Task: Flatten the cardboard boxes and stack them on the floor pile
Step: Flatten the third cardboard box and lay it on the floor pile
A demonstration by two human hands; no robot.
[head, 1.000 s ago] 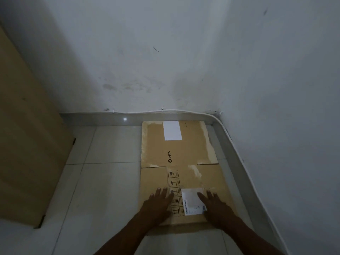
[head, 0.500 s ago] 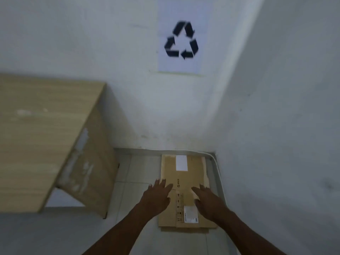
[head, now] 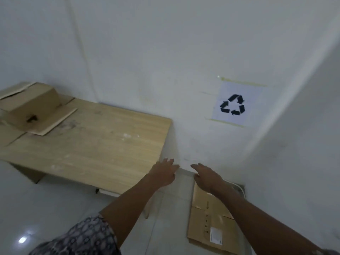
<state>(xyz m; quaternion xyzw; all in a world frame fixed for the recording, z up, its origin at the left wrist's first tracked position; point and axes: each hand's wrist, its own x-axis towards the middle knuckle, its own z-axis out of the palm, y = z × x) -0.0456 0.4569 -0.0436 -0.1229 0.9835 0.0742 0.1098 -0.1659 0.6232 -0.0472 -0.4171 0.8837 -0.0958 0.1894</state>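
Nearest to the camera, a patterned sleeve [head: 88, 236] shows at the bottom edge. Beside it, on the floor [head: 55, 208] in the corner, lies the flat box [head: 211, 223], and it is no longer under the palms. Half a second ago both hands pressed on this cardboard; now they are lifted off it, and the view has risen toward the table. I judge from this that the piece is finished and placed on the pile (how many sheets lie under it I cannot tell, the picture is blurred).

The left hand [head: 163, 172] and the right hand [head: 207, 176] hang in the air with fingers spread, holding nothing and touching nothing.

Farther away, on the wooden table [head: 95, 144], another box [head: 31, 107] waits with its flaps loose, probably next. On the wall [head: 147, 52] behind hangs a recycling sign [head: 233, 105].
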